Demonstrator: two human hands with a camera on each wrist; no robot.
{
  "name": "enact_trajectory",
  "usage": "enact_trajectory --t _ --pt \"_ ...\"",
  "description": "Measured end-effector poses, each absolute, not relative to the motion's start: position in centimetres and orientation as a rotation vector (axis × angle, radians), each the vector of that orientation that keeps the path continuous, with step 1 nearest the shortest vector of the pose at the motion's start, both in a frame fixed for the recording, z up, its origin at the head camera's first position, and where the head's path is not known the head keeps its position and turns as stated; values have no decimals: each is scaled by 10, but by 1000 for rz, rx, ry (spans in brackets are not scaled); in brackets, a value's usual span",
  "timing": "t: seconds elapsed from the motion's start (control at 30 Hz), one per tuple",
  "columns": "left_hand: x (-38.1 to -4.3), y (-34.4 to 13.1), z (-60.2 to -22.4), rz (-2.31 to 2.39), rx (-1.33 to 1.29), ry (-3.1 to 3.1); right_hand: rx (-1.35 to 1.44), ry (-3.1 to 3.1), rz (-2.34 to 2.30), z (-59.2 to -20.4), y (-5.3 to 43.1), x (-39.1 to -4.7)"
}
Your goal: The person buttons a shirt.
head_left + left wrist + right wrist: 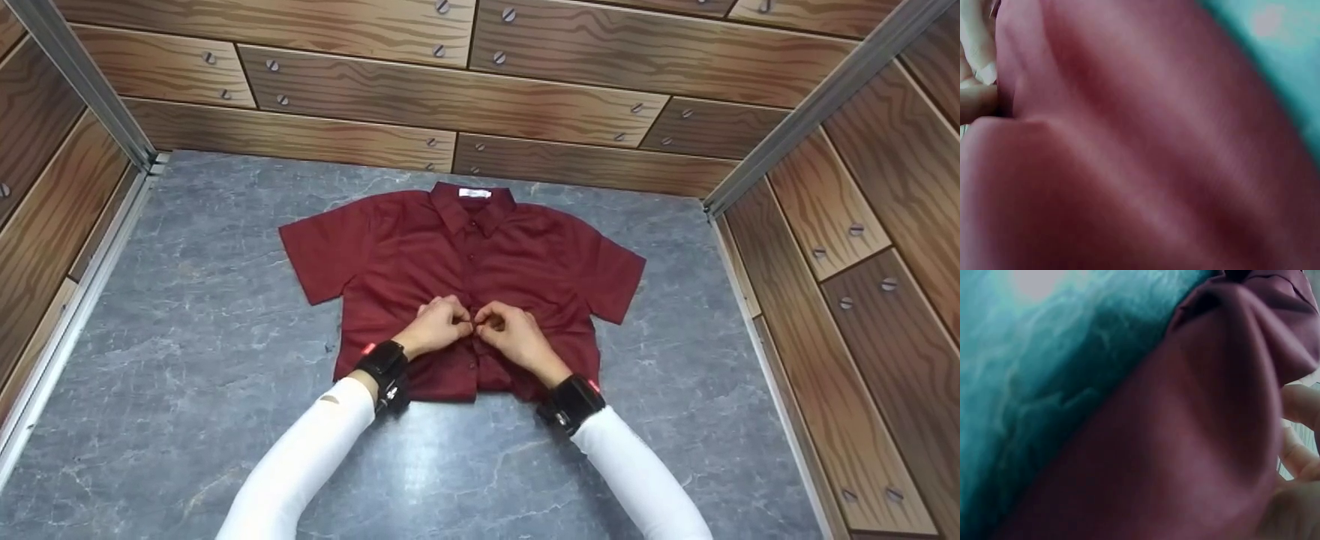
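A dark red short-sleeved shirt (409, 247) lies front side up, its collar (454, 210) toward the back wall and its lower part ending near the wrists. My left hand (435, 326) pinches the button placket from the left, around the middle of the front. Close beside it, my right hand (514, 334) pinches the placket's other side with curled thumb and forefinger. Lifted red cloth (1145, 129) fills most of the left wrist view, fingertips at its left edge. Raised folds of cloth (1185, 433) hide part of the fingers in the right wrist view.
The shirt lies on a grey marble-patterned table (202, 315). Wood-plank-patterned panels (360, 90) stand behind it and on both sides, with metal rails at the corners. Each wrist wears a black camera band (577, 403) above a white sleeve (641, 480).
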State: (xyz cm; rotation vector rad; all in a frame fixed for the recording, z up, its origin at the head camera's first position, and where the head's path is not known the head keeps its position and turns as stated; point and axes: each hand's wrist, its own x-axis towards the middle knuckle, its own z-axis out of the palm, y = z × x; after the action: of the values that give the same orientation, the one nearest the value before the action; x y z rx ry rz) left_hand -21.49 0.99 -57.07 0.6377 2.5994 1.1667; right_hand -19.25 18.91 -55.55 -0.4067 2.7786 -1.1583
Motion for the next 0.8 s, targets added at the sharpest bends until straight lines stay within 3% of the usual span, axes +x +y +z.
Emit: enact_trajectory --t 0.47,0.8 --pt "-218 4 -567 1143 695 2537 -310 2643 -1198 -556 196 -199" --pt "-220 7 -568 1256 585 2480 -285 2745 -1082 -556 192 -199"
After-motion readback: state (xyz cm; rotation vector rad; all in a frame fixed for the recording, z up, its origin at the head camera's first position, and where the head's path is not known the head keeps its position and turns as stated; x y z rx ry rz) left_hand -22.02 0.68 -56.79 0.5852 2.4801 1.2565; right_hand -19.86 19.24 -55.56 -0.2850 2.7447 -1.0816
